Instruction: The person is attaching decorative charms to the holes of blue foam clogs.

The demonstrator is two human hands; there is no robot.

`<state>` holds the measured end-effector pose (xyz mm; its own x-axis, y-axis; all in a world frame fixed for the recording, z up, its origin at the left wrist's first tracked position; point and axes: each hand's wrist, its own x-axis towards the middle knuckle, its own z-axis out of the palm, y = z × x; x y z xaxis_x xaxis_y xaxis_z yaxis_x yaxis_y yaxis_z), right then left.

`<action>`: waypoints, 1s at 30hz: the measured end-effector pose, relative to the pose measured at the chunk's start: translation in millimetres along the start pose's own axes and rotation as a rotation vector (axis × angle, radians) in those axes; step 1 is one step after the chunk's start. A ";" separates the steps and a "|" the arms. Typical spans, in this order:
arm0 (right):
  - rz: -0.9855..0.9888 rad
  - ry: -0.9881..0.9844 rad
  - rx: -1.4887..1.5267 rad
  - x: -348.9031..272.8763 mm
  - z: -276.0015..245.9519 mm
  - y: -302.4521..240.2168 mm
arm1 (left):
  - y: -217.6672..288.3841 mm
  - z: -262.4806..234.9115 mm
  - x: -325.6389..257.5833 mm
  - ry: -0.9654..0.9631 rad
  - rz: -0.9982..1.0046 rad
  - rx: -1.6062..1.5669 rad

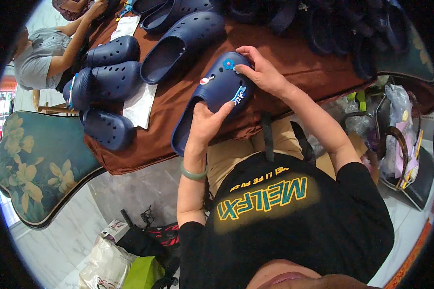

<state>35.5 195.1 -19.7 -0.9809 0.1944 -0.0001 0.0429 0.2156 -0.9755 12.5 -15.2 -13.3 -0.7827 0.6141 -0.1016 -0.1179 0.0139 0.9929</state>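
Navy clog (218, 90), held over the brown-draped desk (154, 132), appears light, flexible foam. Left hand (207, 120) grips its opening; right hand (263, 72) pinches the toe. Advisable hold: the sides, clear of charms (228, 64).

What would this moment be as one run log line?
left hand: gripping clog at opening | right hand: at toe, beside blue flower charm | nearby: other clogs on brown cloth

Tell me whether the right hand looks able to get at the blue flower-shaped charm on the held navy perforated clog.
Probably yes: the right hand is at the toe of the navy clog, with its thumb beside the blue flower charm, which nothing covers.
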 end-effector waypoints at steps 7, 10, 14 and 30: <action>-0.206 0.058 -0.220 11.2 9.4 15.1 | -3.5 -3.3 5.1 -0.054 0.078 -0.112; -0.263 0.111 -0.243 4.0 12.8 25.2 | -3.6 0.8 1.8 -0.020 0.097 -0.118; -0.199 0.171 -0.041 -14.3 13.3 14.7 | -2.3 6.1 -3.3 -0.016 0.086 -0.103; -0.271 0.147 0.018 -136.7 22.7 -17.2 | 66.2 97.9 -7.2 -0.044 0.120 -0.310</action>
<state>164.6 143.1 -7.9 -0.9183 0.2685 0.2908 -0.2210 0.2616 -0.9395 70.2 58.6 59.2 -0.7761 0.6302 0.0239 -0.2122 -0.2967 0.9311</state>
